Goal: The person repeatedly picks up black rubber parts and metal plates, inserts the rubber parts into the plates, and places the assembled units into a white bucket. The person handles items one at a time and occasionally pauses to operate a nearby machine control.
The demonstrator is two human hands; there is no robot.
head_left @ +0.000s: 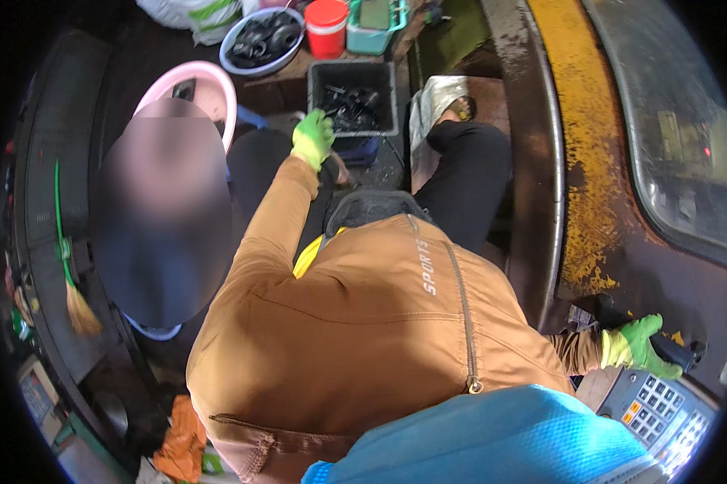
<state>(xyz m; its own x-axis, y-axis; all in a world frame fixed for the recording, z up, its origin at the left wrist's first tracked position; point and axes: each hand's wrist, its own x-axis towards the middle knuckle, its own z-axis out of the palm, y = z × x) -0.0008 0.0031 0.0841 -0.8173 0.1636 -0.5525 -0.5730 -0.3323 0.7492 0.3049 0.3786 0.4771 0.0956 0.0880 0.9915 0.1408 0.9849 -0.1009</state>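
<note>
Left hand (pixel 313 139) is curled at near-left corner of grey bin (pixel 379 132), cannot tell whether pinching; right hand (pixel 642 347) is spread at black handle (pixel 674 352).

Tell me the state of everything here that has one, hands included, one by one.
Left hand: gloved, fingers curled, by the gray bin; grip unclear
Right hand: gloved, at the black handle; grip unclear
Gray bin: holding black parts
Blue basin: heaped with dark parts
Pink basin: holding a dark object
Red bucket: upright
Jacket: zipped
</note>
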